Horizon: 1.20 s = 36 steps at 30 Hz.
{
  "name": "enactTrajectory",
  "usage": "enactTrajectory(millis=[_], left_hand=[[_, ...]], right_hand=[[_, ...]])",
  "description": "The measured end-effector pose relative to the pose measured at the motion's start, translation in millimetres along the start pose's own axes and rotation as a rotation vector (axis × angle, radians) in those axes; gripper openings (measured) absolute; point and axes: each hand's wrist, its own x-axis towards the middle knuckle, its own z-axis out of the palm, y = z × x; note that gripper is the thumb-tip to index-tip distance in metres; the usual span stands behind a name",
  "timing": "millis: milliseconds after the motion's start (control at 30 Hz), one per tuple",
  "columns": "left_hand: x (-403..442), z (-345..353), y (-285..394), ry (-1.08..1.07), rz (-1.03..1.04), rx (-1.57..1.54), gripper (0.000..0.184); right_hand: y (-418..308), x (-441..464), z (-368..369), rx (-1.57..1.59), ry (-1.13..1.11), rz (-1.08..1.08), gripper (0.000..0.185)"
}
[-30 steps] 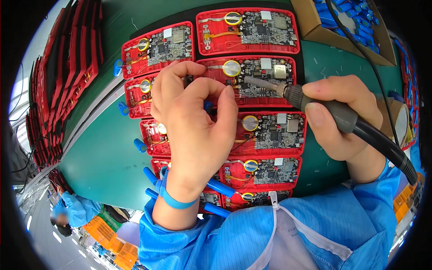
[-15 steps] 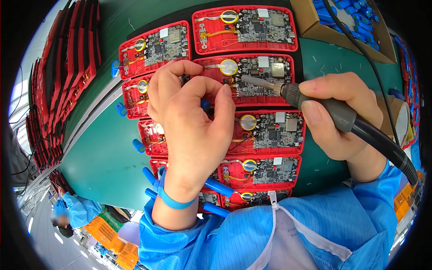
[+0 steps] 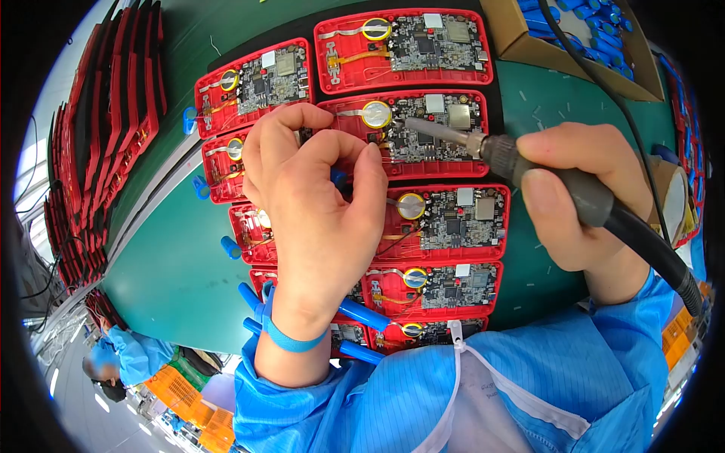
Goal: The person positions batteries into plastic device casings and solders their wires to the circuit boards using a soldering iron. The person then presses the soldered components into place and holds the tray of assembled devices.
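Closest in, the blue coat (image 3: pixel 544 385) with its white zip (image 3: pixel 456 332), and just ahead of it, blue cylinder batteries (image 3: pixel 362 312) beside the left wrist, which wears a blue band (image 3: pixel 298 343). Here's the left hand (image 3: pixel 313 208), arched over the red cases, its grip narrow, thumb and forefinger close together; whether anything thin is pinched there, I can't tell!

Across to the right hand (image 3: pixel 585 200), and that grip is firmly wrapped around a soldering iron (image 3: pixel 578 192), metal tip pointing left. And there's the case at the heart of it, the red case (image 3: pixel 482 132) in the second row from the far edge, lying open on the green worktop (image 3: pixel 174 253) under both hands. The tip sits over its circuit board (image 3: pixel 430 155), near the round coin battery (image 3: pixel 376 115); contact, too fine to call.

Farther out, a cardboard box (image 3: pixel 521 49) of blue batteries, far right; over left, stacked red cases (image 3: pixel 106 136). Way beyond, a co-worker in blue (image 3: pixel 140 355) by orange crates (image 3: pixel 177 392).
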Motion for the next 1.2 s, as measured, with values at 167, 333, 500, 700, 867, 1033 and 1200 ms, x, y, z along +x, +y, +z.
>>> enactTrajectory(millis=[167, 333, 500, 700, 867, 1033, 1200], left_hand=[[0, 0, -1, 0.000, -0.004, 0.000, 0.004], [1, -1, -1, -0.013, -0.006, -0.020, 0.005], [3, -15, -5, -0.134, 0.060, -0.075, 0.011], [2, -14, 2, -0.050, 0.222, 0.093, 0.014], [0, -11, 1, 0.103, 0.268, 0.161, 0.010], [-2, -8, -10, 0.058, 0.200, -0.017, 0.010], [-5, -9, -15, -0.045, 0.141, -0.089, 0.009]], right_hand=[[-2, -1, -2, -0.020, -0.013, 0.029, 0.020], [-2, 1, -2, -0.039, 0.006, 0.002, 0.019], [-5, -2, -4, 0.049, 0.034, 0.073, 0.018], [-5, -4, -3, 0.042, 0.076, 0.075, 0.018], [-6, -4, -3, 0.007, 0.115, 0.064, 0.017], [-11, -4, -3, 0.068, 0.103, 0.151, 0.017], [-11, -5, -1, 0.043, 0.098, 0.118, 0.018]])
